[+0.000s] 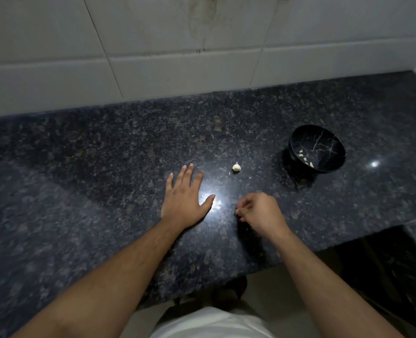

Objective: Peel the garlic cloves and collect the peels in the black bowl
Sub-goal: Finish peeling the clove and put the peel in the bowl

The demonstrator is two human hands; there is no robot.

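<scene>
One garlic piece left on the bench, a few peels already in the bowl

Two hands in shot; my left hand (pixel 186 196) lies flat on the dark granite bench (pixel 80 167) with the fingers straight and spread, holding nothing; my right hand (pixel 258 211) is curled up just beside it, fingertips pinched together on something tiny and pale, probably a scrap of peel or a small clove, too small to tell which.

Beyond my left fingertips, a bit to the right, sits a garlic piece (pixel 236 167) on its own, apart from both hands; the black bowl (pixel 297 142) is well off to the right near the back, with a few pale peel bits (pixel 304 158) lying inside.

How I'd do this bit well, just my take: if it's skin in the pinch, carry it right over the bowl before letting go, since papery skin sticks to fingers and drifts; rub thumb against fingertip over the rim to shake it loose; then use the flat left hand to steady the garlic on that slick surface while the right works a nail under the skin at the root end.
</scene>
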